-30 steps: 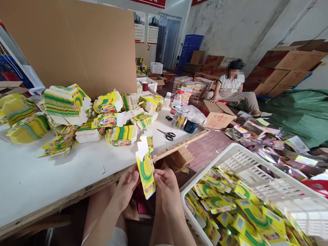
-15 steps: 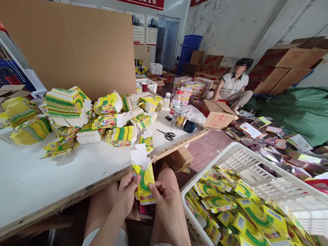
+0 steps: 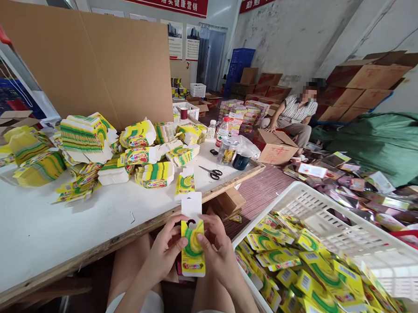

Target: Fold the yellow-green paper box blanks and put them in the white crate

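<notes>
Between my two hands is a small yellow-and-green printed carton (image 3: 193,251), held upright above my lap with its white top flap (image 3: 191,205) standing up. My left hand (image 3: 169,245) grips its left edge, thumb on the printed front. On the opposite edge my right hand (image 3: 220,250) pinches it the same way, fingers curled behind. Just beyond, a short stack of flat cartons (image 3: 185,182) lies at the table edge. To my right, a white plastic crate (image 3: 298,191) holds many yellow cartons (image 3: 315,269).
Bundles of flat cartons (image 3: 87,134) cover the back of the white table (image 3: 96,234), before a tall cardboard sheet (image 3: 130,63). Scissors (image 3: 213,174), a bottle (image 3: 223,129) and a dark mug (image 3: 241,161) stand near its right corner. Another person (image 3: 297,112) sits by a cardboard box (image 3: 276,148).
The carton has moved slightly right and down and now stands straighter, its front facing me. Both hands have shifted their hold, with fingers higher behind it. The seated person leans a little.
</notes>
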Demonstrator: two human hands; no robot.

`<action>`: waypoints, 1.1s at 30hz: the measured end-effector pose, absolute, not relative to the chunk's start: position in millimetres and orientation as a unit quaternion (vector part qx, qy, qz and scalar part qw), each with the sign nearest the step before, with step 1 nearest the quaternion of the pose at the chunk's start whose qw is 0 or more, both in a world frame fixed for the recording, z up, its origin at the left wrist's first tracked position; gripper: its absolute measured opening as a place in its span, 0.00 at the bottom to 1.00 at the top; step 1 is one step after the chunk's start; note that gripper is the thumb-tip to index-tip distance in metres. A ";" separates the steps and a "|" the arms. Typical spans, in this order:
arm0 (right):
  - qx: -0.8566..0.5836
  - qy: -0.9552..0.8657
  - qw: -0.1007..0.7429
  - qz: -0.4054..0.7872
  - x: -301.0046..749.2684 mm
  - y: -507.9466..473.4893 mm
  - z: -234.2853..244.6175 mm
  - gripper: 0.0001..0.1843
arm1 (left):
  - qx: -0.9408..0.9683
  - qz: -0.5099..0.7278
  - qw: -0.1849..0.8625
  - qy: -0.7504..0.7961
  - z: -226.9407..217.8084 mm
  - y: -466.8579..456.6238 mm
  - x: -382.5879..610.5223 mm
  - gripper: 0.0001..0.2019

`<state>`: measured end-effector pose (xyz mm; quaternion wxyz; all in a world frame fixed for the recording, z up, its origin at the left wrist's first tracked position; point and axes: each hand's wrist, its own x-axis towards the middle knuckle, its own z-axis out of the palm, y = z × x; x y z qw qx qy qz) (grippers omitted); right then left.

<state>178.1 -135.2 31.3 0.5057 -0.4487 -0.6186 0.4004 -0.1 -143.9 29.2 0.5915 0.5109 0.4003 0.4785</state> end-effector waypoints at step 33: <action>-0.526 -0.664 0.388 0.363 182.9 -131.6 23.2 0.22 | 0.536 0.430 0.611 0.393 23.7 -149.9 6.7 0.25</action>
